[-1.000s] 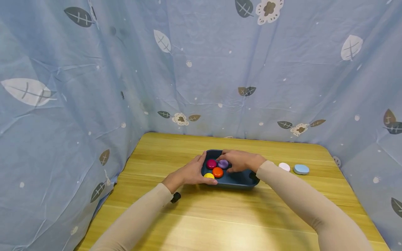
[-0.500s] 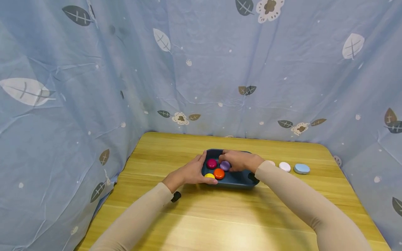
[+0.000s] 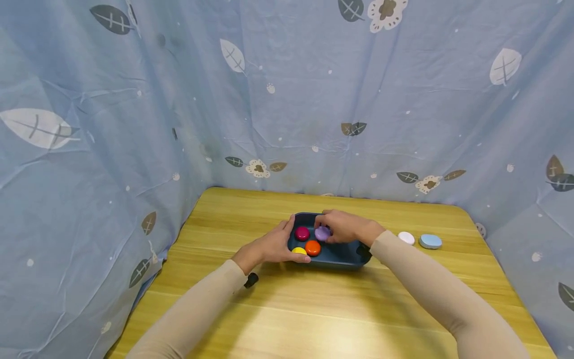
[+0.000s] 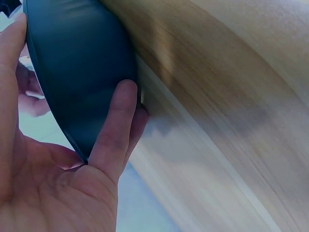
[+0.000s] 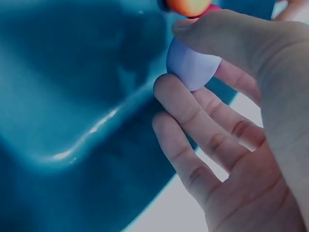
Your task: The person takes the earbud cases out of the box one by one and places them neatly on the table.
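Observation:
A dark blue tray (image 3: 336, 257) rests on the wooden table. Round its left end my left hand (image 3: 269, 248) grips the rim, with the thumb along the front; in the left wrist view fingers press the tray's outer wall. Over the tray, my right hand (image 3: 344, 227) pinches a purple rounded disc (image 5: 193, 65) between thumb and fingers. Left of that disc lies a magenta disc (image 3: 302, 233). An orange disc (image 3: 313, 248) sits nearer the front, and a yellow disc (image 3: 299, 251) is partly hidden behind my left thumb.
On the table (image 3: 296, 314), right of the tray, are a white disc (image 3: 406, 239) and a light blue oval piece (image 3: 430, 242). A blue patterned curtain (image 3: 296, 114) hangs behind the table and at both sides. My right sleeve (image 3: 417, 279) crosses the tray's right corner.
My right hand has shifted slightly right and back, taking the purple disc with it, away from the magenta one. The orange disc has moved slightly right. My left hand stays on the tray.

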`<control>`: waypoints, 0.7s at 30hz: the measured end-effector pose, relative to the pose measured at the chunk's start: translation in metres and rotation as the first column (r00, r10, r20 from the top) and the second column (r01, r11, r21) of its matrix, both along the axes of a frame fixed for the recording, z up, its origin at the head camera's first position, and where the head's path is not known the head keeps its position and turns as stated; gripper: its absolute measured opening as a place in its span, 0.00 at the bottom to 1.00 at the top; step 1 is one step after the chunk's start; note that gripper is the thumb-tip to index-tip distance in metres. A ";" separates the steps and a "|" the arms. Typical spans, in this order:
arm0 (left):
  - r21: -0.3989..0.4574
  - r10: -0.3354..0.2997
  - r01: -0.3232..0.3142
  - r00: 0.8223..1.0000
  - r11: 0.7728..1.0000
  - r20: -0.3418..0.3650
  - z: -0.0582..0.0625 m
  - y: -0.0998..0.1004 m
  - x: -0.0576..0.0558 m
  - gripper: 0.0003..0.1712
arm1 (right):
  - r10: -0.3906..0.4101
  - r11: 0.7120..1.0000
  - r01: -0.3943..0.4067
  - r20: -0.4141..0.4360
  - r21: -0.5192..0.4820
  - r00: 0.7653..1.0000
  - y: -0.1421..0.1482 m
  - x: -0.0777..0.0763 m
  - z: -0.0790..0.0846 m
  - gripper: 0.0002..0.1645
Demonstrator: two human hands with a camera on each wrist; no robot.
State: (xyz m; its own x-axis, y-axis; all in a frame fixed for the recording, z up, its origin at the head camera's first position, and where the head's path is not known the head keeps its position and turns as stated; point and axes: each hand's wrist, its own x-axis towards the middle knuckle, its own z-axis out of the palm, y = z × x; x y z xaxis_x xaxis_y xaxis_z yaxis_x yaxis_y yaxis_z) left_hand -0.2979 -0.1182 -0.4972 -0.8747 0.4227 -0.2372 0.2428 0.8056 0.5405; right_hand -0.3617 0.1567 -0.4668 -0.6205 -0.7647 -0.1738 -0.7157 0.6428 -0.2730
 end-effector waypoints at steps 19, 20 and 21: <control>-0.012 -0.009 0.009 1.000 1.000 0.013 0.001 -0.001 -0.002 0.89 | -0.137 0.967 0.126 -0.039 -0.220 0.990 0.068 0.025 0.029 0.26; -0.011 -0.010 0.010 1.000 1.000 0.015 0.001 -0.001 -0.002 0.89 | -0.146 0.965 0.133 -0.041 -0.228 0.988 0.073 0.027 0.030 0.26; -0.011 -0.010 0.010 1.000 1.000 0.017 0.001 -0.002 -0.001 0.89 | -0.151 0.963 0.137 -0.044 -0.234 0.988 0.078 0.029 0.030 0.26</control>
State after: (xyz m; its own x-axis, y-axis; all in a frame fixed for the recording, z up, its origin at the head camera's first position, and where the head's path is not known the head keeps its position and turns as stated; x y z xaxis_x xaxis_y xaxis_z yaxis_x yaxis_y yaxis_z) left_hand -0.2992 -0.1199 -0.4965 -0.8660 0.4289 -0.2570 0.2417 0.8090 0.5358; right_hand -0.3331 0.2347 -0.4372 -0.7309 -0.6815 0.0373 -0.6402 0.6656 -0.3836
